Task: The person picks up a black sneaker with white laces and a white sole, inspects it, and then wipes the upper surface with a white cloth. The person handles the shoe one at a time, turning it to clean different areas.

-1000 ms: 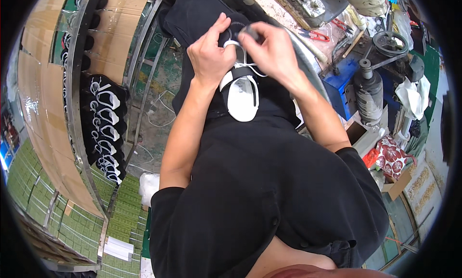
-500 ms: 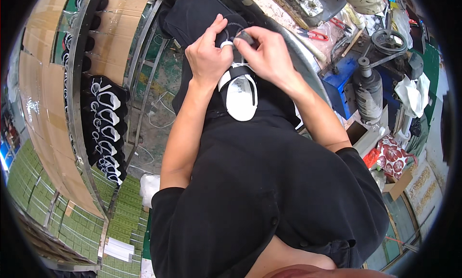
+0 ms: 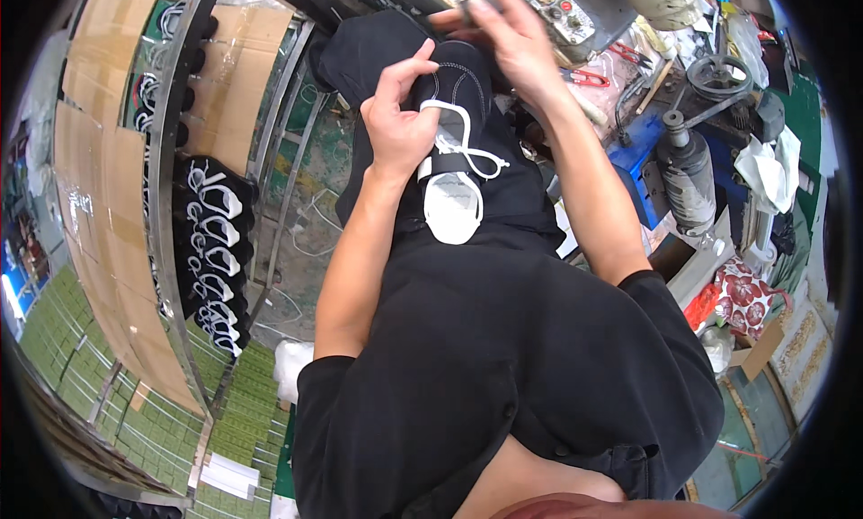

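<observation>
On my lap lies a black shoe point(image 3: 458, 79) with pale stitching on its toe, a white insole and a loose white lace point(image 3: 491, 166). Its toe points away from me. My left hand point(image 3: 400, 119) is closed on the shoe's left side, the thumb close to the lace. Up and to the right of the toe, apart from the shoe, my right hand point(image 3: 517, 43) pinches a small dark block-like piece point(image 3: 480, 7). That piece is partly hidden by the fingers and smeared, so its kind does not show.
To my left stands a metal rack point(image 3: 162, 186) with cardboard sheets and several black shoes point(image 3: 211, 258) with white laces. At the right, a cluttered bench holds a control box point(image 3: 562, 11), red-handled snips point(image 3: 589, 79) and a motor with a pulley point(image 3: 690, 164). A flowered bag point(image 3: 742, 296) sits nearer.
My right hand has moved up and right, off the shoe, taking the dark piece along. More of the shoe's toe and the looped lace now show. My left hand stays on the shoe.
</observation>
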Available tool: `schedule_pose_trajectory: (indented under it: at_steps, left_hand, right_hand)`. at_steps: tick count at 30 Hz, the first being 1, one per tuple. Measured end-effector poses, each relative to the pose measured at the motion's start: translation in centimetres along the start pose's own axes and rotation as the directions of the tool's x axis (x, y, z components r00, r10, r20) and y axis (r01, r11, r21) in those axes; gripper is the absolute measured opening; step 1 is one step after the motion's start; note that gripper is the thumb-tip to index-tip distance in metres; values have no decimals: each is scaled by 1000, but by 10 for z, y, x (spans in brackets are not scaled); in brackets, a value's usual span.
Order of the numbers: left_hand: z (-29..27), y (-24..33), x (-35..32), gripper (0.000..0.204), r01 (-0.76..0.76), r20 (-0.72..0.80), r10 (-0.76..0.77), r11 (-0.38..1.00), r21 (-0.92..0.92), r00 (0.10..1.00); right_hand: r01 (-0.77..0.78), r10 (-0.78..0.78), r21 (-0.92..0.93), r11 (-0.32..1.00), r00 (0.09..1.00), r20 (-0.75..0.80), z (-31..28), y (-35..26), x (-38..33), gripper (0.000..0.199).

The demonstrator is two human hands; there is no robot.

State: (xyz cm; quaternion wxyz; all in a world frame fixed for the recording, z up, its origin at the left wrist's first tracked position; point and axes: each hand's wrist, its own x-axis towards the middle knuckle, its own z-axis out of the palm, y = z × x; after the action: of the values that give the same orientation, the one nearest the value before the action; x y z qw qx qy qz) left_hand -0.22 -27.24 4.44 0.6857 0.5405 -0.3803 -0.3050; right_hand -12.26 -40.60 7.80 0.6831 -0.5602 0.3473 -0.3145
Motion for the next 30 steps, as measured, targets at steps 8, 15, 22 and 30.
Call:
schedule_pose_trajectory:
  at_steps: [8, 15, 22, 30]
  left_hand:
    - [-8, -3, 3, 24, -298, 128, 273, 915, 273, 954]
    - [-43, 4, -37, 75, 274, 193, -250, 956, -108, 949]
    - [-64, 59, -78, 80, 566, 224, -535, 818, -104, 814]
    - [-33, 60, 108, 56, 640, 184, -633, 633, -435, 752]
  right_hand:
    - [-153, 117, 204, 967, 977, 177, 16, 23, -5, 30]
    - [0, -19, 227, 974, 996, 83, 3, 0, 2, 26]
    - [86, -80, 420, 903, 996, -32, 12, -25, 28, 26]
    - [220, -132, 168, 961, 897, -423, 0, 2, -9, 21]
